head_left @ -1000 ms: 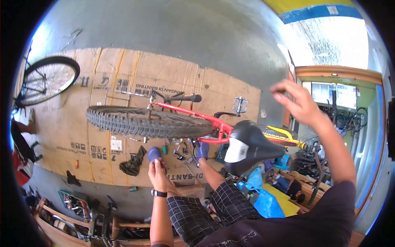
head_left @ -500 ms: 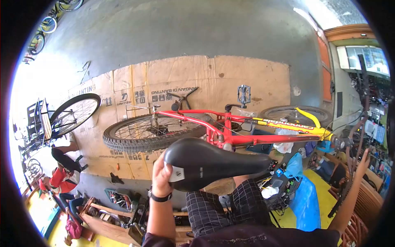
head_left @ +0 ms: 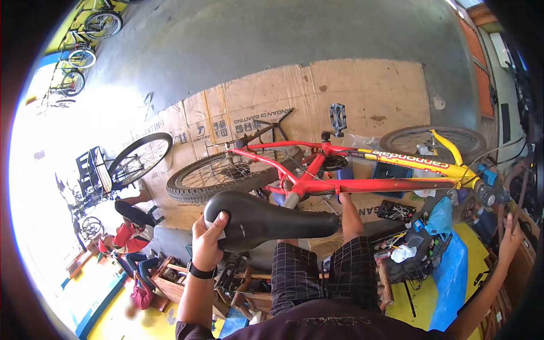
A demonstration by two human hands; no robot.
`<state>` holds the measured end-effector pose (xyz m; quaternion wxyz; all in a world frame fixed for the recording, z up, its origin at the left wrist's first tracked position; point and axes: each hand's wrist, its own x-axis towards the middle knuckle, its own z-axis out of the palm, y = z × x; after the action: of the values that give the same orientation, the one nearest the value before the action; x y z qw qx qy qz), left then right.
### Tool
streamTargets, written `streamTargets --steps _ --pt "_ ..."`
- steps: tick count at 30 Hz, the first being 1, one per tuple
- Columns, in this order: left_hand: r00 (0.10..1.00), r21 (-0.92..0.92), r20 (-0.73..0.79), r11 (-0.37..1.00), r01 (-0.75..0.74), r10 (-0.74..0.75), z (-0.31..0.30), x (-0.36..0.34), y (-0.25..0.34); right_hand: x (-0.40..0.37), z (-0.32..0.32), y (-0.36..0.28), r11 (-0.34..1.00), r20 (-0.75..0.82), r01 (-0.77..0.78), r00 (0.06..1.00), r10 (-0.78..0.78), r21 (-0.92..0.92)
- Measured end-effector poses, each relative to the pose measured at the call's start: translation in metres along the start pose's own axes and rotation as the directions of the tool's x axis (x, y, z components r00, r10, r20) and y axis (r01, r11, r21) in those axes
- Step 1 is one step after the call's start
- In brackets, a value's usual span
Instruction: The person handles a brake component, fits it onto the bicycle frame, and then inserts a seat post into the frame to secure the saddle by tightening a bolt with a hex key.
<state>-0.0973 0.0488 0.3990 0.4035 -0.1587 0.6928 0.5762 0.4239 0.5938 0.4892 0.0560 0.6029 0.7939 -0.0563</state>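
Note:
My left hand point(head_left: 208, 242) is closed around the rear end of a black bicycle saddle point(head_left: 266, 220), its thumb on top. The saddle sits on a silver seatpost point(head_left: 292, 200) of a red and yellow bicycle point(head_left: 374, 186), which stands upright below me. At the far right, my right hand point(head_left: 512, 231) lies beside the bicycle's handlebar point(head_left: 524, 184). Its fingers look stretched out against the bar rather than wrapped round it. The bicycle's rear wheel point(head_left: 195, 190) is at left and its front wheel point(head_left: 396, 139) at right.
Flattened cardboard point(head_left: 362, 85) covers the floor under the bicycle. A loose wheel point(head_left: 141, 160) and a person in red point(head_left: 131, 235) are at left. Cluttered tools point(head_left: 396, 255) and blue plastic sheeting point(head_left: 451, 277) lie near my legs. More bicycles point(head_left: 82, 56) stand at upper left.
The view has shifted, so most of the surroundings sit farther right. The saddle lies slightly farther left in view, and its seatpost now shows. My left hand keeps its hold.

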Motion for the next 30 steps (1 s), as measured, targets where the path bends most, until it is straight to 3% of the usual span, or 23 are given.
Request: streamTargets --steps 6,15,30 --pt "1.0 0.09 0.005 0.996 0.018 -0.019 0.003 -0.023 0.018 0.003 0.001 0.012 0.998 0.029 -0.021 0.999 0.019 0.062" --pt "1.0 0.057 -0.011 0.998 0.03 -0.029 0.0 -0.044 0.017 0.01 0.002 0.018 0.998 -0.022 0.036 0.999 -0.035 0.045" --pt "0.998 0.039 -0.021 0.998 0.052 -0.051 -0.014 -0.042 -0.003 -0.008 -0.001 -0.023 0.998 -0.005 0.045 0.999 -0.045 0.043"
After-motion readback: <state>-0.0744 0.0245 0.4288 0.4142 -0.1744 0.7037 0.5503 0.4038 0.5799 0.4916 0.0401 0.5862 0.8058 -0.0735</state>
